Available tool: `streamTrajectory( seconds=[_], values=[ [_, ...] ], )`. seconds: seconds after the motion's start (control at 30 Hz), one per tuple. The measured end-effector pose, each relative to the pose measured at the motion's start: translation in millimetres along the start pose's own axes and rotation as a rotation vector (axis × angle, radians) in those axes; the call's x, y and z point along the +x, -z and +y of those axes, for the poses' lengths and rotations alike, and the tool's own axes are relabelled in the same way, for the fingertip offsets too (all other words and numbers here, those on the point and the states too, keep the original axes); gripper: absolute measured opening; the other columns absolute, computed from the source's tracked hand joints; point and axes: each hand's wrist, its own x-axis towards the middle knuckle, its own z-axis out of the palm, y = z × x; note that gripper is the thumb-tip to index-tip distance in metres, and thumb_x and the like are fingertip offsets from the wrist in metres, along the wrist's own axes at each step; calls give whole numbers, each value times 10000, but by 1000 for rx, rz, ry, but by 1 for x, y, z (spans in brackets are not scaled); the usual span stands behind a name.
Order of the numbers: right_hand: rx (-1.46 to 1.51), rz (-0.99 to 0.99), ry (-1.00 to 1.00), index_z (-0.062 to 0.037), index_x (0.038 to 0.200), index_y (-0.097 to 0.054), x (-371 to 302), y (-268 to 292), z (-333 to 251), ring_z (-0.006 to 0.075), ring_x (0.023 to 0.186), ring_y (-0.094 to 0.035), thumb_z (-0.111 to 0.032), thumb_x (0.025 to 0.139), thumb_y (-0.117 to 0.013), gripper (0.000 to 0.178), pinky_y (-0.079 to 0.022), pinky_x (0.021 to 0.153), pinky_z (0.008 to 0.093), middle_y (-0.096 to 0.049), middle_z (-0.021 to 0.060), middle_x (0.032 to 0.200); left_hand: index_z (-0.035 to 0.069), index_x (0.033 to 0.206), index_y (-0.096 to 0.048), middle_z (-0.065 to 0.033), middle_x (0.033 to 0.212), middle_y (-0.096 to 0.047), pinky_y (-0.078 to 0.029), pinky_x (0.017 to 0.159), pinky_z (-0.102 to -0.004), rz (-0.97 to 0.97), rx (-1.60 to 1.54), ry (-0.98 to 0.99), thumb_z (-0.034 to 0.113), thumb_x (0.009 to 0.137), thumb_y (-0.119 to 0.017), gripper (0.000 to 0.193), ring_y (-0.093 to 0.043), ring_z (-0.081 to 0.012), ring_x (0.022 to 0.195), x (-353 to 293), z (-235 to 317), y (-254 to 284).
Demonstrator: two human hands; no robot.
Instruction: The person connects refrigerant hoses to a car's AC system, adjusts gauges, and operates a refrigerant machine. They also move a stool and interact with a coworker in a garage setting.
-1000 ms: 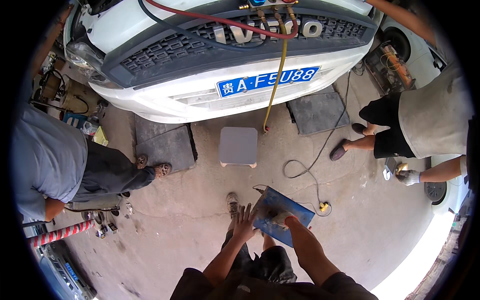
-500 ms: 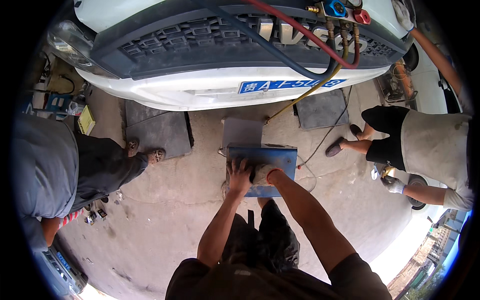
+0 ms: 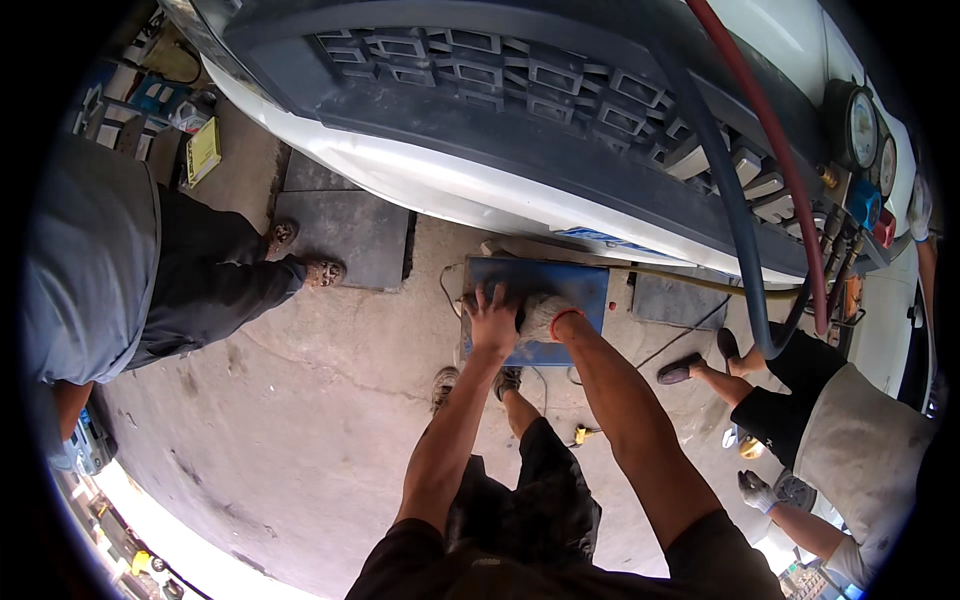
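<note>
A blue metal box [image 3: 590, 287] with a flat top stands on the floor in front of me, close to the vehicle's bumper. My left hand [image 3: 492, 320] is bare and lies on its top, fingers spread toward the vehicle. Beside it, my right hand [image 3: 545, 316] wears a pale work glove with an orange-red cuff. Its fingers are curled in at the box top, and what they hold, if anything, is hidden. The two hands almost touch. My shoes [image 3: 507, 382] stand just behind the box.
A white vehicle with a dark grille [image 3: 480, 75] fills the front. Red [image 3: 765, 110] and blue [image 3: 715, 140] hoses hang from a gauge manifold [image 3: 862, 200]. One person [image 3: 100, 240] stands left near dark floor plates [image 3: 350, 230], another [image 3: 860, 430] at right. A cable [image 3: 690, 335] lies on the floor.
My view has turned and shifted, so the grille looms larger and the gauges sit farther right. The box is nearer the bumper, ahead of my feet. Both hands remain on it.
</note>
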Motion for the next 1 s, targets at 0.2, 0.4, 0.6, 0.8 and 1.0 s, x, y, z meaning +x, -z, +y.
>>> streamTrajectory(
  seconds=[0.2,0.4,0.6,0.8,1.0],
  values=[
    [-146,85,12,-136,1110,-591,38,-12,10,277,1046,-555,-373,754,-489,440,-423,895,384,-586,126,1128,156,1062,-591,-120,1253,-394,-135,999,-650,29,-88,83,81,674,-584,395,-239,-398,1249,17,-29,-19],
    [-269,40,-63,-135,964,-622,31,-4,-4,273,930,-602,-367,761,-483,338,-458,820,395,-627,122,1012,146,1097,-528,-147,1258,-374,-114,998,-659,65,-112,-26,108,684,-608,422,-211,-391,1272,3,-34,-36],
    [-37,436,-193,-126,948,-586,9,-15,-15,302,857,-605,-309,715,-571,297,-457,771,424,-622,121,947,163,1173,-493,-119,1262,-401,-108,1014,-639,118,-181,-131,136,735,-576,446,-211,-364,1288,1,-43,-26],
    [137,1226,-287,-98,1152,-478,-46,-85,-30,346,1061,-472,-137,659,-658,526,-363,911,472,-485,173,1158,180,1217,-442,-109,1267,-368,-167,1006,-620,-19,-37,-164,244,722,-673,550,-216,-380,1272,5,-37,-11],
    [516,1112,-760,-104,1098,-510,-90,-239,-14,352,1086,-460,-119,667,-641,451,-378,904,451,-488,168,1182,173,1213,-465,-107,1221,-419,-267,993,-550,-103,152,-329,295,692,-716,591,-350,-362,1193,19,-9,-2]
  ],
)
